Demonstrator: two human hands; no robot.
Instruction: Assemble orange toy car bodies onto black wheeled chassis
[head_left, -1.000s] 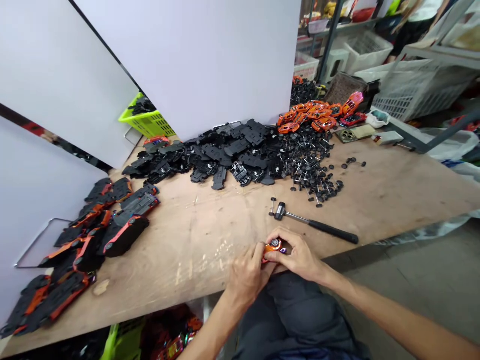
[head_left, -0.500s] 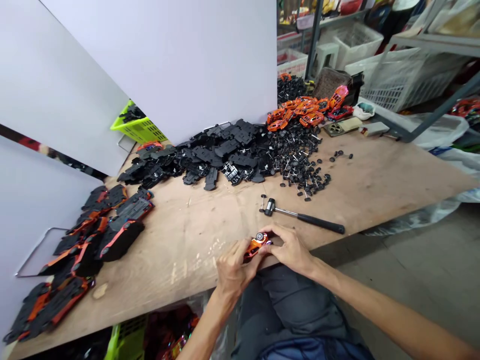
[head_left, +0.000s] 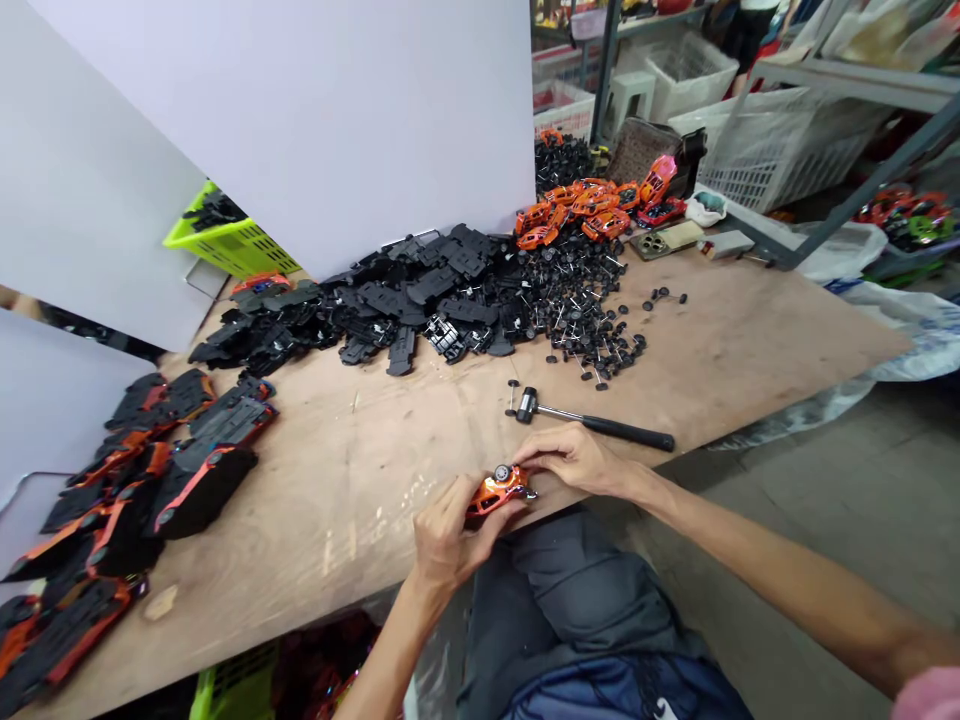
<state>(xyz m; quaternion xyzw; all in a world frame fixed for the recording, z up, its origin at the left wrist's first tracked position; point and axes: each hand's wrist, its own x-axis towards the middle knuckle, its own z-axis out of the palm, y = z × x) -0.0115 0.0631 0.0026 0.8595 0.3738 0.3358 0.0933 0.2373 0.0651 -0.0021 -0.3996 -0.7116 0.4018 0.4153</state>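
An orange toy car (head_left: 496, 494) lies tilted on its side near the table's front edge, one wheel facing up. My left hand (head_left: 441, 532) is closed around its left end, thumb along the near side. At the other end, the fingers of my right hand (head_left: 576, 458) are bent together against the car by the wheel. What those fingertips pinch besides the car is partly hidden. Just beyond my right hand lies a black-headed hammer (head_left: 628, 431), handle pointing right. A loose wheel axle (head_left: 511, 398) rests beside the hammer's head.
Black car bases (head_left: 439, 288) are heaped at the back, next to a pile of wheel axles (head_left: 581, 320) and orange car bodies (head_left: 596, 200). Toy cars with black undersides up (head_left: 206, 490) cover the left end. A lime-green basket (head_left: 247, 258) stands behind white panels (head_left: 337, 130).
My right hand has shifted back from the car's near side, so more of the orange body shows. The left hand keeps its hold. The whole view has shifted slightly.
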